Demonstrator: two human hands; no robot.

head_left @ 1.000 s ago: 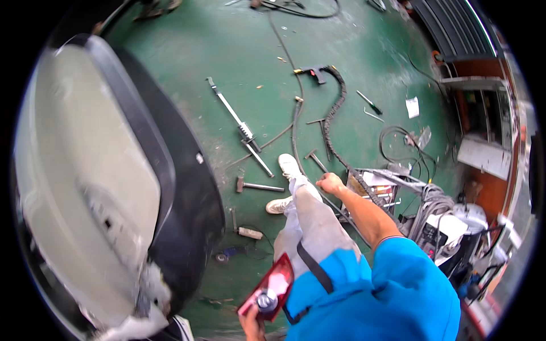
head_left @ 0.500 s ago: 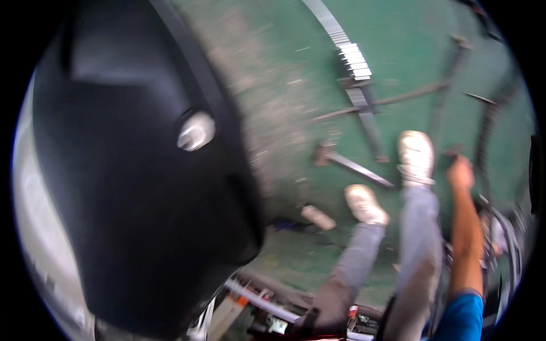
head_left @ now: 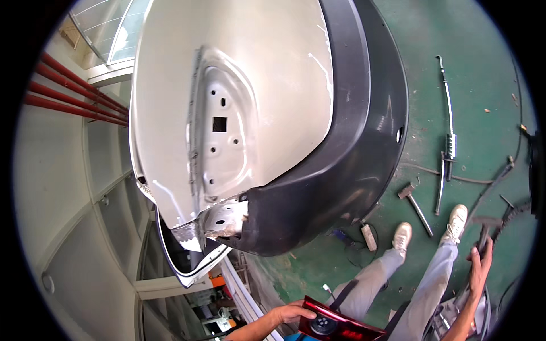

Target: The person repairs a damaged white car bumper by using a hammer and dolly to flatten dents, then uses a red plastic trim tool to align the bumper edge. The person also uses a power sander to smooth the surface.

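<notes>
My left hand (head_left: 293, 312) comes in at the bottom and grips the end of a red and black car tail light (head_left: 341, 325), thumb on top. A round dark socket shows on the light's side near my thumb. At the lower right, my right hand (head_left: 479, 262) is closed round the short handle of a hammer (head_left: 486, 221), its head pointing up and away. Ahead of me stands the rear corner of a light-coloured car body (head_left: 278, 85). A bare recess (head_left: 233, 125) with several holes is pressed into it. The black bumper (head_left: 318, 204) curves around its right side.
On the green floor lie a second hammer (head_left: 420, 213), a long metal slide-hammer rod with a hooked tip (head_left: 448, 113) and a white block-like item (head_left: 368, 237). A dark hose (head_left: 492, 182) runs along the right. Red pipes (head_left: 79, 88) cross the wall at left.
The view has swung left and sharpened, bringing in the car's light panel and recess. My left hand with the tail light has come into sight. My right hand still holds the hammer.
</notes>
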